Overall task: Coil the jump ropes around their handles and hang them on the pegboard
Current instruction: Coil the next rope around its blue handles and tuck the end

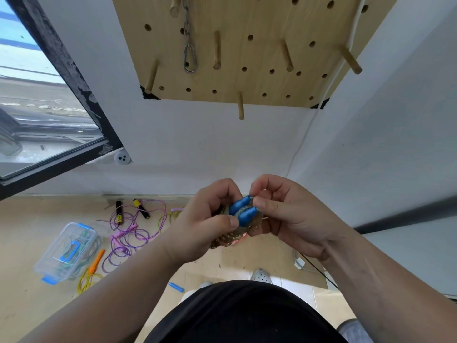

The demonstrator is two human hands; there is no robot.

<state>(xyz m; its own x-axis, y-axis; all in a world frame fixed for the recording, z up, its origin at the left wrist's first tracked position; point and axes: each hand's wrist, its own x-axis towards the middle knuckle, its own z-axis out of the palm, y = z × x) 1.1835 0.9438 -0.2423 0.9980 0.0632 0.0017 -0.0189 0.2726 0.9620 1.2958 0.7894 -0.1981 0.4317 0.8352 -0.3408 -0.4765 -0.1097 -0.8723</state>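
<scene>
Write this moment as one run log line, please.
stage: coiling | left hand: holds blue-handled rope | right hand: pinches rope end | pegboard: no rope hung

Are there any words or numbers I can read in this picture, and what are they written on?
None can be read.
Black and yellow handles on the floor: yellow bands may carry print, too small and blurred to read.
Clear plastic box: no label shows.
Blue handles held in the left hand and right hand: no writing shows.
Pegboard: plain wood, no signs.
</scene>
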